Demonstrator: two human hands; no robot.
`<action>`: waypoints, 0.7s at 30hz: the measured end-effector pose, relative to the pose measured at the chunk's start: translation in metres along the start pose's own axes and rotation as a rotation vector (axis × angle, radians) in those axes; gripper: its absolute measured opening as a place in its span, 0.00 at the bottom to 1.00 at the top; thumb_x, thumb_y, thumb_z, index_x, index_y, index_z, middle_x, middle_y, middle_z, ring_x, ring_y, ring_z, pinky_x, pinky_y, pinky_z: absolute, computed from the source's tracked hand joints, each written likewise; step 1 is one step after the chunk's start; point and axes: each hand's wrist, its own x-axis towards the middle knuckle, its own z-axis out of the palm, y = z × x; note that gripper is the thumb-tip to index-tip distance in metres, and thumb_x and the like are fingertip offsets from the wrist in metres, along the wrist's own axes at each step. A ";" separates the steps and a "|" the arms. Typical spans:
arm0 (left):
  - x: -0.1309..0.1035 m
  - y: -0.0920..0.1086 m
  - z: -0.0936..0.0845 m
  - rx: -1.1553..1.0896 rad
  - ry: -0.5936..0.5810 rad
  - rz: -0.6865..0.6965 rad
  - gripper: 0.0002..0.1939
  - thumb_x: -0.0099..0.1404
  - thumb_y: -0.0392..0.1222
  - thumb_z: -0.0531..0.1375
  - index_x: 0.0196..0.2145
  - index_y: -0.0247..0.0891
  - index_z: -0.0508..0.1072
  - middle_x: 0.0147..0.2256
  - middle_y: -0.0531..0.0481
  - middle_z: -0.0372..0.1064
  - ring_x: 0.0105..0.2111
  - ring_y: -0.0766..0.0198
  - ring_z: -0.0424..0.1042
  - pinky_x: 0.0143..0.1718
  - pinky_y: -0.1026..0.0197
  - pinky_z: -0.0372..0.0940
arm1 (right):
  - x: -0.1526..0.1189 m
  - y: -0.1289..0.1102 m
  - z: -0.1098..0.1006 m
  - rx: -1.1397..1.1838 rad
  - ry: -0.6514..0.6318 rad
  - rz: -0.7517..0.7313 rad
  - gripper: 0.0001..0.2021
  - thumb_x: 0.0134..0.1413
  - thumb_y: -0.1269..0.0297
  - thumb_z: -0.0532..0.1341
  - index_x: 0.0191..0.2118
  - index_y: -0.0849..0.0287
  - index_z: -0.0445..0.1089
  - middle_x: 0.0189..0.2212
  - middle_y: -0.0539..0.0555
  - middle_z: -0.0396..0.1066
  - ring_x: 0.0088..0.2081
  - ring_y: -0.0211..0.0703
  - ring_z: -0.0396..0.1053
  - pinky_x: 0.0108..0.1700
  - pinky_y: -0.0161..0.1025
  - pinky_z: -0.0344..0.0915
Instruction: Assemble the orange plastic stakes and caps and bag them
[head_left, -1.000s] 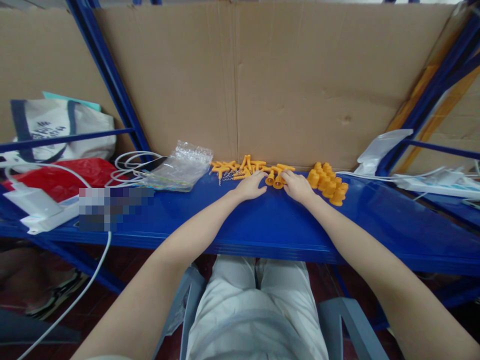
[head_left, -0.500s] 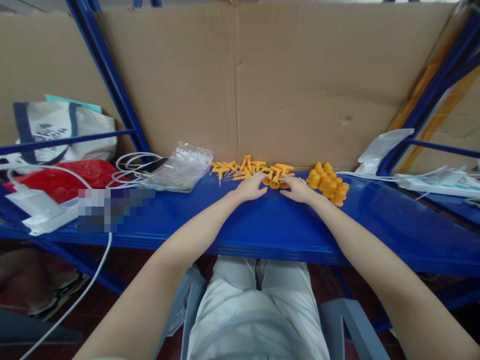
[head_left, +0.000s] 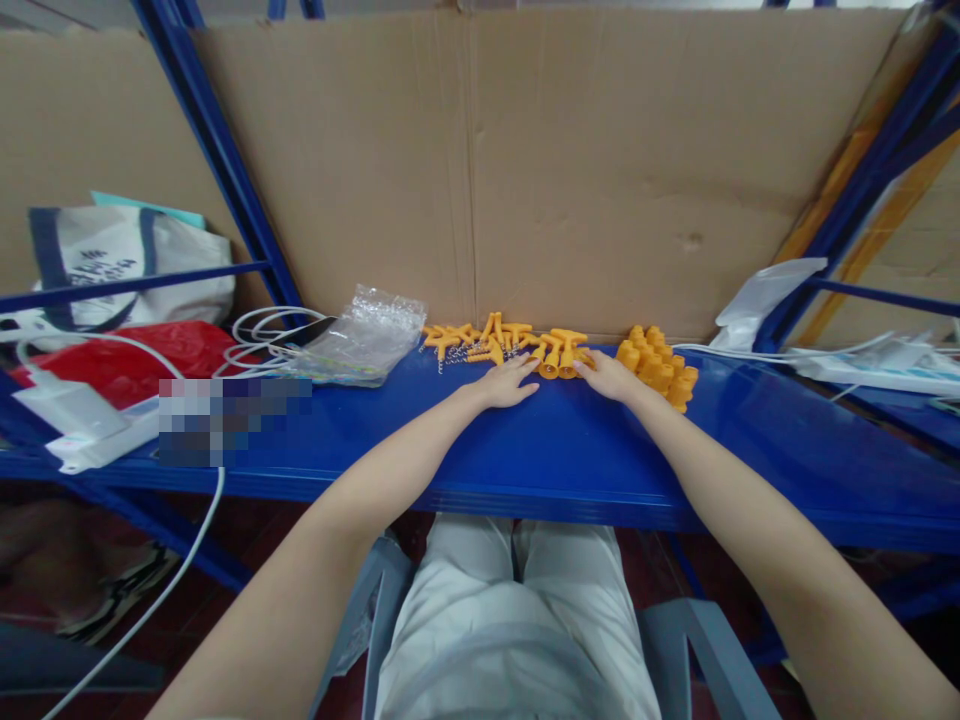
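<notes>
Corkscrew row (head_left: 552, 357): lay between hands, long axes fore-aft.
Left hand (head_left: 512, 382): was spread, apparently empty.
Right hand (head_left: 606, 376): touched row, grip unclear.

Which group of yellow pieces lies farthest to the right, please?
The cluster just right of the right hand; unlike the other groups, it shows no T-shaped handles.

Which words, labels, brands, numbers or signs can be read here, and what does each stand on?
No text can be read with certainty.
Cloth bag: dark lettering, too blurred to read.
Yellow parts: no lettering can be made out.
</notes>
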 end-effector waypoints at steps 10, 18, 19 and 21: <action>0.004 -0.010 0.004 -0.020 -0.029 0.016 0.34 0.71 0.52 0.51 0.69 0.33 0.55 0.70 0.36 0.46 0.70 0.53 0.46 0.69 0.51 0.45 | -0.008 -0.005 -0.007 -0.105 -0.075 -0.175 0.24 0.61 0.60 0.58 0.61 0.61 0.67 0.58 0.63 0.71 0.58 0.57 0.70 0.60 0.54 0.64; 0.005 -0.012 0.005 -0.024 -0.016 0.030 0.34 0.70 0.52 0.52 0.68 0.32 0.56 0.70 0.35 0.47 0.70 0.52 0.47 0.69 0.51 0.45 | -0.009 -0.006 -0.007 -0.101 -0.088 -0.136 0.27 0.59 0.62 0.58 0.63 0.63 0.65 0.59 0.65 0.69 0.58 0.59 0.69 0.62 0.54 0.63; 0.005 -0.012 0.005 -0.027 -0.010 0.029 0.34 0.70 0.52 0.52 0.68 0.32 0.57 0.70 0.35 0.47 0.70 0.52 0.48 0.69 0.51 0.46 | -0.009 -0.006 -0.007 -0.095 -0.078 -0.140 0.26 0.59 0.62 0.59 0.63 0.61 0.66 0.58 0.64 0.70 0.57 0.59 0.71 0.61 0.54 0.64; 0.005 -0.012 0.005 -0.029 -0.003 0.033 0.33 0.70 0.52 0.53 0.67 0.34 0.58 0.69 0.35 0.48 0.70 0.51 0.48 0.69 0.49 0.46 | -0.008 -0.004 -0.006 -0.083 -0.059 -0.153 0.25 0.59 0.61 0.60 0.61 0.59 0.67 0.57 0.63 0.72 0.55 0.59 0.72 0.60 0.55 0.65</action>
